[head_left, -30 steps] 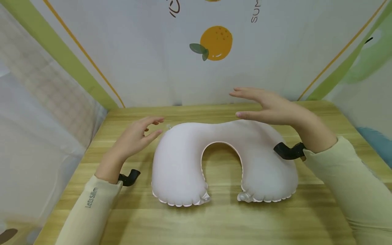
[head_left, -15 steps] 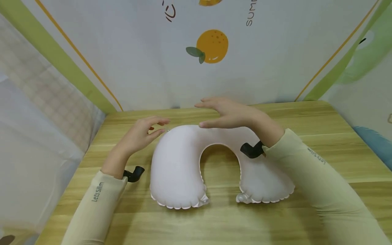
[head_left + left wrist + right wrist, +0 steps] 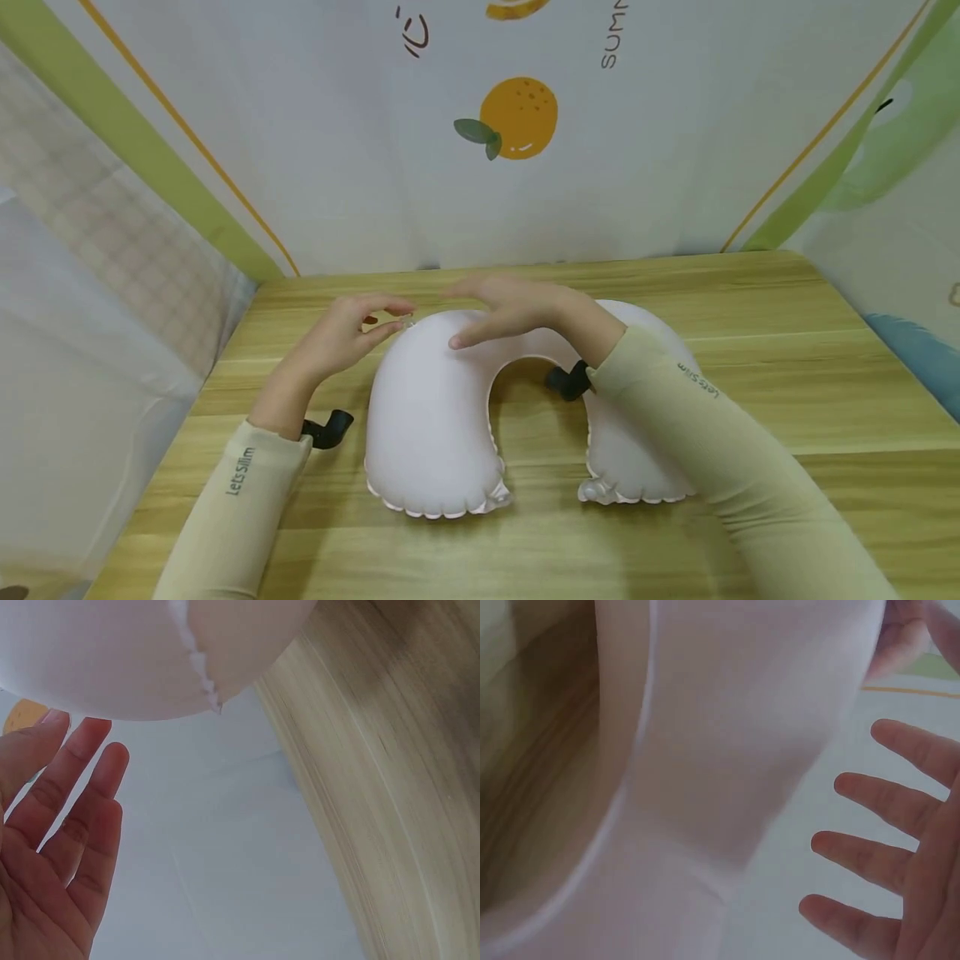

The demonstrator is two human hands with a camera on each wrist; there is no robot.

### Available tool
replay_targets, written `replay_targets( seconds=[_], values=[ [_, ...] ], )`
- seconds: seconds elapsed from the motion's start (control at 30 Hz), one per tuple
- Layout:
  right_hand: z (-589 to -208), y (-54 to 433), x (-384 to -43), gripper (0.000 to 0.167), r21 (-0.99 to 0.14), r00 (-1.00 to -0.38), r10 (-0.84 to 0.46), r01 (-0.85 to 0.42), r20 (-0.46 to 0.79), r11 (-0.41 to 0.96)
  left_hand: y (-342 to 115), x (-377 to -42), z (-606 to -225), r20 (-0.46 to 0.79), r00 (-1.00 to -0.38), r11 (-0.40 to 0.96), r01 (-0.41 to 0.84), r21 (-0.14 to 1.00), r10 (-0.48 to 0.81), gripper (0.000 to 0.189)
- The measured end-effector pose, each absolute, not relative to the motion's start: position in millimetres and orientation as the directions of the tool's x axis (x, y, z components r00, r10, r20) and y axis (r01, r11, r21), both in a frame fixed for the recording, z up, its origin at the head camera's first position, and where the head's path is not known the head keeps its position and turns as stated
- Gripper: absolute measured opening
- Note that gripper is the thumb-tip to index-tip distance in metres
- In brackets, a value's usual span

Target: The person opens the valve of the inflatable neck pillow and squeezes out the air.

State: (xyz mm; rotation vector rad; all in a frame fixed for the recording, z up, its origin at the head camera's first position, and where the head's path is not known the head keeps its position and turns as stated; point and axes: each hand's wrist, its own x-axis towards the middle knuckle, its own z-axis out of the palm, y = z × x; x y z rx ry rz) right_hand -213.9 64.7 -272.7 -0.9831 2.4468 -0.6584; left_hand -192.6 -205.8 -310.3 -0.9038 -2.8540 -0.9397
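Observation:
A pale pink inflatable neck pillow (image 3: 427, 408) lies on the wooden table, its U opening facing me. At its far left edge sits a small clear valve (image 3: 407, 320). My left hand (image 3: 345, 335) is beside that valve, with thumb and forefinger tips on either side of it and a gap between them. In the left wrist view the fingers (image 3: 112, 761) are loosely extended beside the pillow's rounded side. My right hand (image 3: 513, 308) reaches over the pillow's top curve, fingers spread, thumb over the left lobe. In the right wrist view its fingers (image 3: 862, 859) are straight and hold nothing.
The wooden table (image 3: 765, 350) ends at a white curtain (image 3: 337, 167) printed with oranges. More cloth hangs at the left and right sides. A black wrist mount (image 3: 330, 429) sticks out from each sleeve.
My right hand has swept left and lower across the pillow, toward the left hand. The left hand has shifted slightly right, up to the valve. The pillow stays in place.

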Motion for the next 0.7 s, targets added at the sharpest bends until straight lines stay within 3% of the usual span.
replay_targets(
  seconds=[0.23,0.7],
  values=[
    [-284,50,-215,0.079,-0.587,-0.610,-0.755,-0.528,-0.241,0.614,-207,-195,-310,0.173,-0.824,0.617,0.527,0.584,0.540,0.027],
    [-296,49,-218,0.078,-0.645,-0.584,-0.773,-0.496,-0.249,0.582,-210,-198,-314,0.124,-0.840,0.625,0.483,0.614,0.527,0.023]
  ],
)
